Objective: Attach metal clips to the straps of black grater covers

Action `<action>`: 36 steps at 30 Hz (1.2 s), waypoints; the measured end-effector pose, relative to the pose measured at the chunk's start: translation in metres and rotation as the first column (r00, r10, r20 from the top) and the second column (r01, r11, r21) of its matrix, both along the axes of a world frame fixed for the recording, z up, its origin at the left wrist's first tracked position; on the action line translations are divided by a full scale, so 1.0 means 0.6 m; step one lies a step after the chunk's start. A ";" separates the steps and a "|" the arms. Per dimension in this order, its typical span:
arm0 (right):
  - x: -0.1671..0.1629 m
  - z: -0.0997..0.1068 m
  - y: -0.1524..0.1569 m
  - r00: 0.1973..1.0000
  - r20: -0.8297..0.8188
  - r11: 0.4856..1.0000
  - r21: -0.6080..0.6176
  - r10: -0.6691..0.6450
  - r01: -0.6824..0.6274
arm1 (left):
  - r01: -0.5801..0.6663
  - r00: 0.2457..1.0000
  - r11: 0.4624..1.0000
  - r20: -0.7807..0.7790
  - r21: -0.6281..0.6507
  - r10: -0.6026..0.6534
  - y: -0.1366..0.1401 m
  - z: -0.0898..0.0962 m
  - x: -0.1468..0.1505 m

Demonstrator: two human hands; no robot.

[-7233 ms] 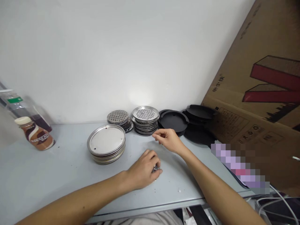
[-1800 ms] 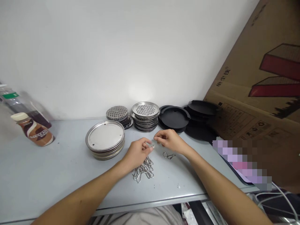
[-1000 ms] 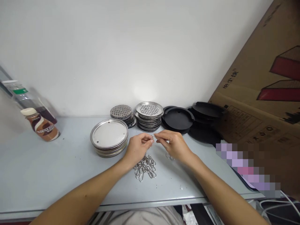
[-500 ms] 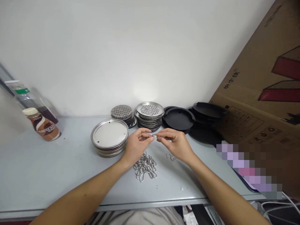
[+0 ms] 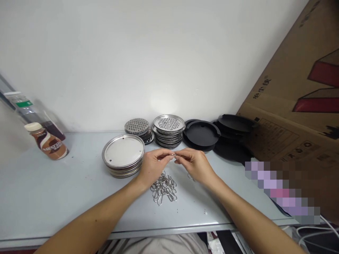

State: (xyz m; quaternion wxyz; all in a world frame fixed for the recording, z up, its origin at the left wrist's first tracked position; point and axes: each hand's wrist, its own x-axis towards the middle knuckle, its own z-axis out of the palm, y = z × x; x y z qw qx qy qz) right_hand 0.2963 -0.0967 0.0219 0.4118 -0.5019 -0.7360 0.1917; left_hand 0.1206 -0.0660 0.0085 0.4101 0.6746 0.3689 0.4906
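Observation:
My left hand (image 5: 153, 165) and my right hand (image 5: 196, 165) meet above the table, thumbs and fingertips pinched. Between them they grip a small shiny metal hook (image 5: 173, 155), mostly covered by the fingers, so its full shape is hidden. Just below my left hand lies a loose heap of bent-wire metal hooks (image 5: 164, 188). One single wire hook (image 5: 191, 177) is partly hidden under my right hand. Left of my left hand stands a stack of round metal discs (image 5: 123, 151) with small holes near the rim.
Behind my hands are perforated metal discs (image 5: 168, 123), patterned discs (image 5: 137, 126) and black round trays (image 5: 202, 134). Two bottles stand left, the nearer a brown drink bottle (image 5: 51, 144). A large cardboard box (image 5: 286, 130) leans right, with a blurred object (image 5: 280, 192) before it.
My fingertips have closed in tighter around the small metal hook. My right hand has shifted slightly down and left, covering more of the single hook on the table.

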 end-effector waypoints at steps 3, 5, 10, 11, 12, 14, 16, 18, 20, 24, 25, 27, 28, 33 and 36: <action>-0.009 -0.007 -0.002 0.996 0.056 0.992 0.109 -0.065 0.058 | -0.011 1.000 0.999 -0.018 0.030 0.012 0.001 -0.003 -0.002; -0.016 -0.015 -0.001 0.993 0.061 0.987 0.135 -0.100 0.091 | -0.019 0.999 0.997 -0.031 0.072 0.021 0.001 -0.006 -0.002; -0.030 -0.024 -0.001 0.982 0.059 0.968 0.187 -0.181 0.167 | -0.031 0.998 0.991 -0.052 0.129 0.038 0.000 -0.006 -0.001; -0.031 -0.023 -0.001 0.982 0.043 0.966 0.192 -0.182 0.171 | -0.028 0.999 0.994 -0.039 0.108 0.032 0.001 -0.004 -0.001; -0.031 -0.020 -0.001 0.983 0.020 0.966 0.190 -0.181 0.174 | -0.026 0.999 0.996 -0.018 0.080 0.027 0.002 -0.002 0.000; -0.029 -0.013 0.000 0.983 -0.040 0.969 0.164 -0.180 0.184 | -0.020 0.999 0.999 0.036 0.029 0.018 0.004 0.001 0.001; -0.025 -0.007 0.001 0.977 -0.132 0.981 0.080 -0.167 0.178 | -0.007 0.998 1.000 0.070 0.027 0.005 0.006 0.002 0.001; -0.020 -0.003 0.003 0.960 -0.252 0.992 -0.055 -0.124 0.114 | 0.001 0.998 0.997 0.062 0.077 -0.006 0.008 0.000 0.000; -0.016 -0.003 0.002 0.936 -0.340 0.990 -0.130 -0.091 0.049 | 0.003 1.000 0.986 0.027 0.165 -0.008 0.009 -0.003 -0.001; -0.016 -0.007 -0.003 0.953 -0.279 0.988 0.065 -0.118 0.141 | 0.055 0.998 0.947 -0.033 0.317 -0.047 0.008 -0.003 -0.003; -0.016 -0.007 -0.004 0.958 -0.255 0.978 0.127 -0.130 0.166 | 0.070 0.997 0.942 -0.042 0.329 -0.060 0.007 -0.001 -0.003; -0.017 -0.005 -0.007 0.958 -0.256 0.967 0.178 -0.131 0.180 | 0.087 0.996 0.942 -0.051 0.325 -0.075 0.006 0.003 -0.004; -0.016 -0.003 -0.007 0.949 -0.293 0.974 0.155 -0.114 0.165 | 0.093 0.995 0.945 -0.051 0.314 -0.081 0.005 0.004 -0.004; -0.010 0.012 -0.005 0.790 -0.613 0.980 -0.172 -0.025 -0.103 | 0.064 0.996 0.988 0.054 0.143 -0.073 0.001 0.011 -0.003; -0.007 0.018 -0.003 0.738 -0.675 0.955 -0.231 -0.019 -0.186 | 0.074 0.991 0.997 0.108 0.035 -0.078 0.000 0.016 -0.002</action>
